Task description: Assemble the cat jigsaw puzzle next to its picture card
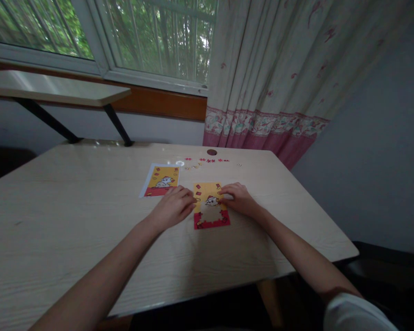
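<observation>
A yellow and red picture board with a partly filled cartoon animal lies on the pale wooden table. My left hand rests at its left edge, fingers curled together and touching the board. My right hand sits at its upper right edge, fingertips pressed onto the board near the animal's head. To the left lies a finished reference picture of the same yellow and red design. Several small loose pieces are scattered along the table's far side.
A round cable hole is in the table's far edge. A wall shelf on black brackets hangs below the window at the left. A floral curtain hangs at the right behind the table.
</observation>
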